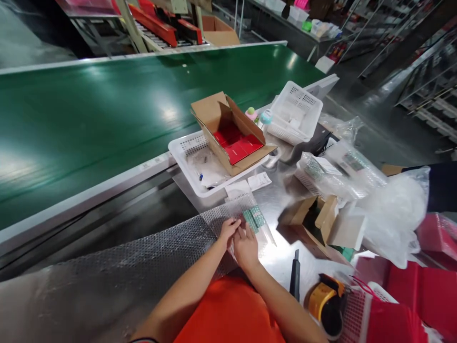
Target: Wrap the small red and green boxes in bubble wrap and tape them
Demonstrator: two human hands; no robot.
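A long sheet of bubble wrap (160,255) runs from the lower left onto the metal table. Under or inside its right end lie small green boxes (254,218), seen through the clear bubbles. My left hand (228,231) is closed on the wrap's near edge, just left of the boxes. Close beside it, my right hand (246,245) also has its fingers curled on the wrap, with the fingertips near the boxes' lower side. Both thumbs are partly hidden. White paper slips (259,181) lie beyond the wrap.
Behind the table runs a green conveyor belt (107,109). A white basket (200,188) carries an open carton (210,102) with red boxes. To the right are another white basket (294,107), an opened carton (303,214), a black-handled cutter (295,276) and a tape dispenser (323,300).
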